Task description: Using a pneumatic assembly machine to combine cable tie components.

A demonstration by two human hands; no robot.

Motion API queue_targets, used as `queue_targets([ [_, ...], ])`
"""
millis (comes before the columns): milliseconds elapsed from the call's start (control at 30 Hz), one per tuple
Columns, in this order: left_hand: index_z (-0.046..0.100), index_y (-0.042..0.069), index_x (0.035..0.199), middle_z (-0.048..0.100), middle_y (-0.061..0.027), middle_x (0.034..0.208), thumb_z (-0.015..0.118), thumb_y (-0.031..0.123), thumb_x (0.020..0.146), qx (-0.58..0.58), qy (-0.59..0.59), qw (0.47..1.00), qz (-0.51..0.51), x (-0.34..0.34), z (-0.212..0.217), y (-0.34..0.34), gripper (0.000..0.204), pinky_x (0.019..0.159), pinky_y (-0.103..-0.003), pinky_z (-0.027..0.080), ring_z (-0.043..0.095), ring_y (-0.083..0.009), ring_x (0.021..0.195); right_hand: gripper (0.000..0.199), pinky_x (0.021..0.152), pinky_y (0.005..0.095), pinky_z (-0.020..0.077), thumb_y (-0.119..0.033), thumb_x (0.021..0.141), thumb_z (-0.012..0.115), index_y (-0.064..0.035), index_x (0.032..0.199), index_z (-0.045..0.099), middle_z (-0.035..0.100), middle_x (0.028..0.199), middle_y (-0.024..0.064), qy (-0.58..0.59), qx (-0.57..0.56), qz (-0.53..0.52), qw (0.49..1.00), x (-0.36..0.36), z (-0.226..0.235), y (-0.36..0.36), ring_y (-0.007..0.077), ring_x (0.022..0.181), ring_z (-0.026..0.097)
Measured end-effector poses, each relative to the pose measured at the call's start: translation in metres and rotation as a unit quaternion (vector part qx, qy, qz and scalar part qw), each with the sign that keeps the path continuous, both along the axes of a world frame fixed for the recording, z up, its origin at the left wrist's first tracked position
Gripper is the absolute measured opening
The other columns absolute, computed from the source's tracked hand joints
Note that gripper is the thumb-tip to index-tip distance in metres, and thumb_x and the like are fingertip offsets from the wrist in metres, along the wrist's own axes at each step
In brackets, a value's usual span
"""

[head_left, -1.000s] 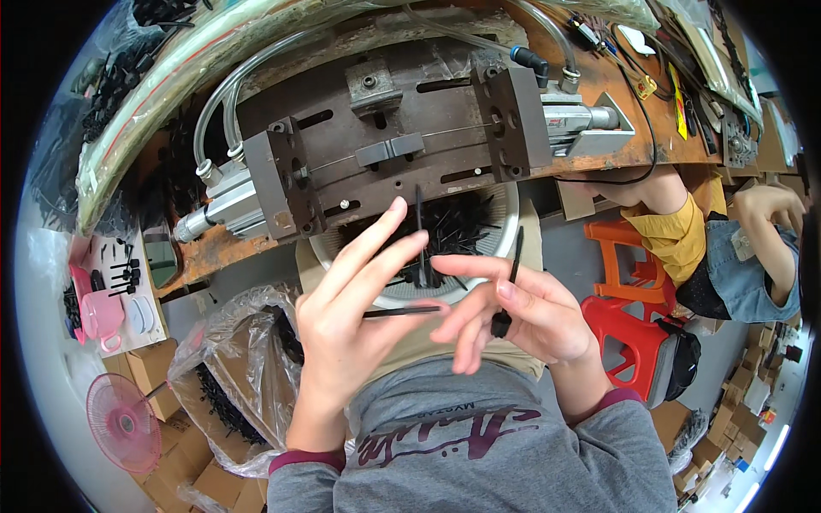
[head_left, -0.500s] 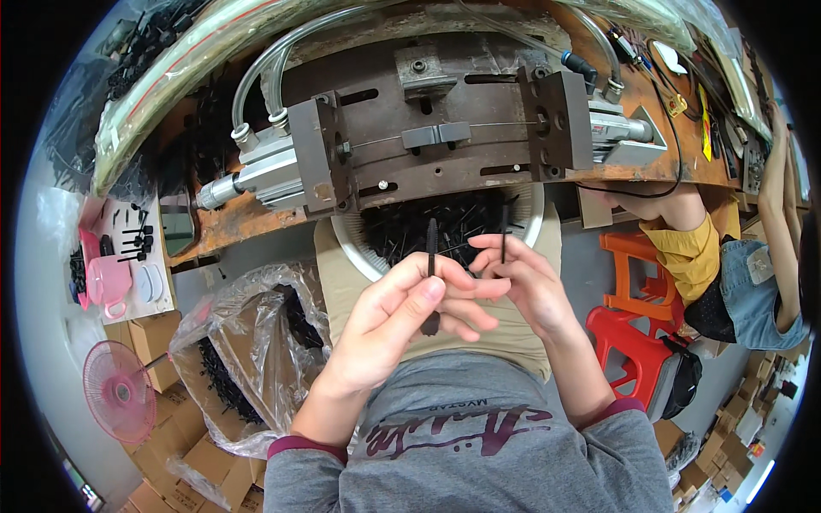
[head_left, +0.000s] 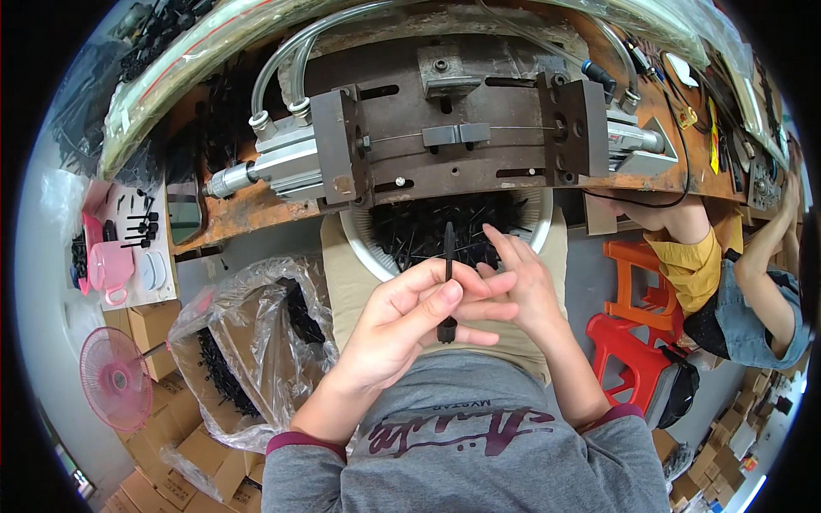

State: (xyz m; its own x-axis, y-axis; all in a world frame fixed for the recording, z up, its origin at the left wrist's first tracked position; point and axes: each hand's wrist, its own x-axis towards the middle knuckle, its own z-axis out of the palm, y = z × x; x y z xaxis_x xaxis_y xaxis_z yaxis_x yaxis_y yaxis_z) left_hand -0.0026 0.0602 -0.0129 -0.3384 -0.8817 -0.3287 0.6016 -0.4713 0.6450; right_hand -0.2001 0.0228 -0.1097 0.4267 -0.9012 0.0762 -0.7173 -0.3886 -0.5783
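My left hand (head_left: 409, 321) pinches a thin black plastic rod (head_left: 447, 278) between thumb and fingers, holding it upright over my lap. My right hand (head_left: 518, 286) lies just right of the rod, fingers spread and touching the left fingers; I cannot tell whether it grips anything. Right behind both hands a white round basket (head_left: 363, 245) holds several black plastic parts (head_left: 428, 227). Above it a dark metal fixture (head_left: 457, 141) with two end blocks sits on a rusty bench.
A clear plastic bag (head_left: 248, 342) of black parts stands at my left knee. A pink fan (head_left: 114, 379) and cardboard boxes lie on the floor at left. Another person (head_left: 735, 274) sits at right beside red and orange stools (head_left: 633, 342). Clear hoses (head_left: 291, 64) arch over the bench.
My hands have dropped lower, toward my lap. One second ago both hands were spread apart with thin rods; now they are together around one upright rod in the left.
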Motion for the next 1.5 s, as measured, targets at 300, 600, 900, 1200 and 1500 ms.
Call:
queue_targets([
  [300,0.053,-0.003,0.114,0.052,-0.0346,0.132,0.040,0.028,0.106,-0.007,0.075,0.997,-0.030,0.003,0.003,0.004,0.034,0.092,-0.053,0.054,0.060,-0.0465,0.114,0.039,0.067,0.0345,0.0514,-0.006,0.075,0.078,-0.0020,0.112,0.066,0.068,0.087,0.0108,-0.148,-0.091,0.011,0.985,0.004,0.056,-0.011,0.0265,0.076,0.065],
  [600,0.058,-0.004,0.116,0.062,-0.0238,0.125,0.051,0.018,0.103,-0.018,0.037,0.999,-0.018,0.008,-0.010,0.006,0.027,0.095,-0.038,0.052,0.065,-0.0306,0.112,0.027,0.059,0.0305,0.0496,0.000,0.070,0.076,0.0025,0.096,0.070,0.069,0.075,0.0113,-0.230,-0.148,0.036,0.961,-0.001,0.086,-0.020,0.0229,0.064,0.065],
  [900,0.067,-0.003,0.116,0.068,-0.0175,0.119,0.070,0.011,0.089,-0.181,-0.384,0.905,0.032,-0.004,-0.074,0.003,0.030,0.092,-0.035,0.053,0.068,-0.0272,0.105,0.010,0.062,0.0266,0.0491,0.001,0.083,0.069,0.0010,0.093,0.070,0.071,0.086,0.0093,-0.285,-0.262,-0.003,0.922,0.021,0.155,-0.106,0.0156,0.071,0.066],
  [1200,0.044,0.008,0.145,0.054,-0.0183,0.138,0.072,0.024,0.086,-0.381,-0.582,0.717,-0.040,-0.013,-0.072,0.007,0.067,0.098,-0.040,0.049,0.059,-0.0350,0.117,0.038,0.083,0.0407,0.0519,-0.023,0.073,0.074,0.0029,0.099,0.064,0.068,0.095,0.0210,-0.143,-0.217,-0.033,0.965,0.090,0.219,-0.248,0.0336,0.093,0.066],
  [1500,0.045,0.008,0.144,0.061,-0.0131,0.130,0.071,0.019,0.086,-0.431,-0.554,0.711,-0.053,-0.004,-0.065,0.016,0.065,0.090,-0.038,0.052,0.064,-0.0288,0.107,0.019,0.078,0.0447,0.0523,-0.008,0.073,0.063,-0.0012,0.091,0.064,0.066,0.093,0.0225,0.061,-0.286,-0.025,0.956,0.115,0.210,-0.303,0.0381,0.089,0.065],
])
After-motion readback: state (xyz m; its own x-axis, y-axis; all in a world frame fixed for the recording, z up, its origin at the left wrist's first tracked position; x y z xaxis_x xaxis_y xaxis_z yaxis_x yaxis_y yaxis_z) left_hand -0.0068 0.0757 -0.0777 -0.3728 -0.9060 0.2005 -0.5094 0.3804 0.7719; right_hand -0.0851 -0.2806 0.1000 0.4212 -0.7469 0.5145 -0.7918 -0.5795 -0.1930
